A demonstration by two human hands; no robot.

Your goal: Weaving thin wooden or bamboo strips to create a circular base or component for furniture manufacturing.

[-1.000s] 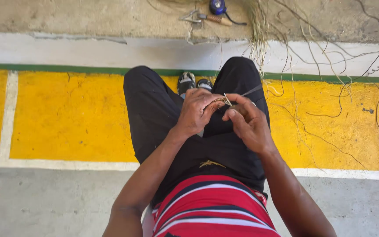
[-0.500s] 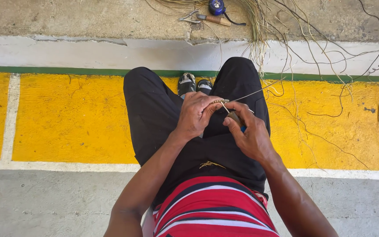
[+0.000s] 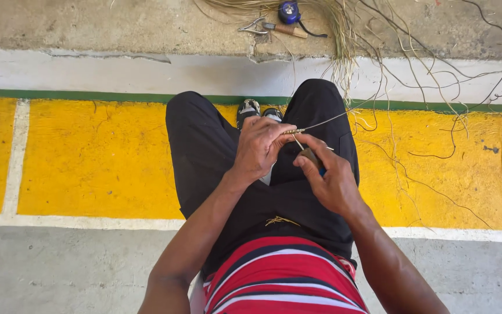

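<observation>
Fibre strand (image 3: 321,123), pinched by left hand (image 3: 261,146), right hand (image 3: 327,177) perhaps gripping it

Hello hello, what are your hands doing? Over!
Left hand pinching thin straw strand. Right hand gripping small brown tool against it. Loose straw ahead, nothing blocking.

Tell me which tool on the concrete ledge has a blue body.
The round tape measure, the tool farthest right; the pliers and wooden-handled tool beside it are not blue.
</observation>
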